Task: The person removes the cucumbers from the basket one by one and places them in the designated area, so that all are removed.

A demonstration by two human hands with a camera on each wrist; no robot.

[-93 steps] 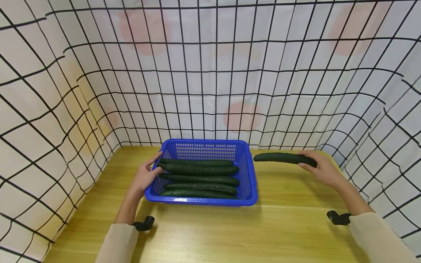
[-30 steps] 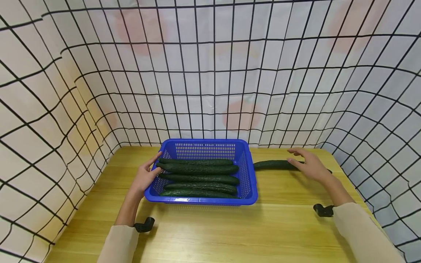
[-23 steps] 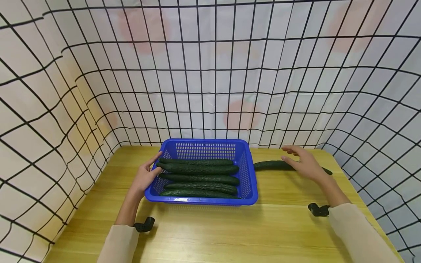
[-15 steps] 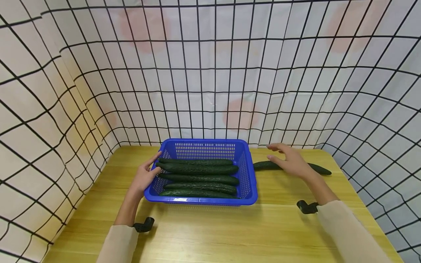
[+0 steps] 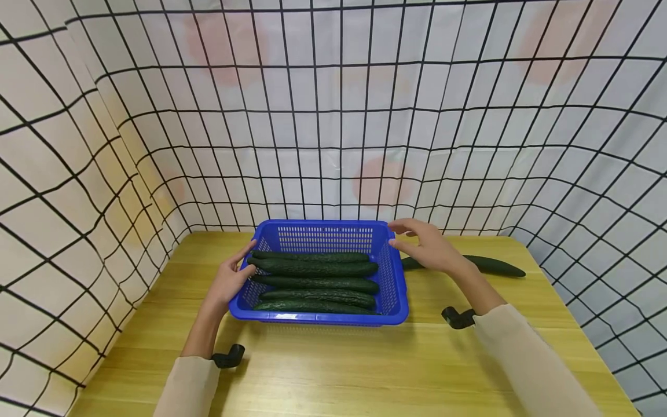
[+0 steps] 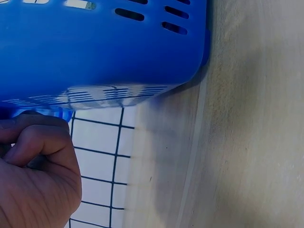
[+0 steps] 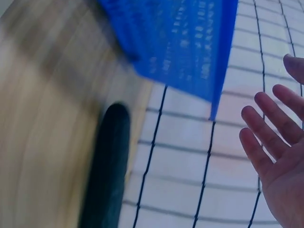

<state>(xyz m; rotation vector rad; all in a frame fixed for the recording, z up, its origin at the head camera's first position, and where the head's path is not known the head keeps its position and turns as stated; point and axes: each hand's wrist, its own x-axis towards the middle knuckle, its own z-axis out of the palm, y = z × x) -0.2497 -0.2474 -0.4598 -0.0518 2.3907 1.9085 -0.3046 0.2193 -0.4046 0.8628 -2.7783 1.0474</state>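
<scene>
A blue plastic basket [image 5: 319, 318] with slotted walls stands on the table, holding several long dark green cucumbers [image 5: 318, 268] side by side. My left hand [image 5: 232, 280] grips the basket's left rim; the left wrist view shows its curled fingers [image 6: 40, 137] at the top edge. My right hand [image 5: 429, 246] is at the far end of the right rim, fingers spread and holding nothing. Its straight fingers [image 7: 270, 126] appear beyond the basket wall in the right wrist view. Behind that forearm, a single cucumber [image 5: 492, 265] lies on the table, partly hidden, one end close to the basket.
The wooden table [image 5: 333, 370] extends in front of the basket and to both sides. A white sheet with a black grid [image 5: 312, 127] encloses the back and the sides. Each wrist carries a small black camera [image 5: 458, 317].
My right hand earlier held a cucumber, which now lies on the table right of the basket. The emptied hand has moved left to the basket's right rim. My left hand has stayed put.
</scene>
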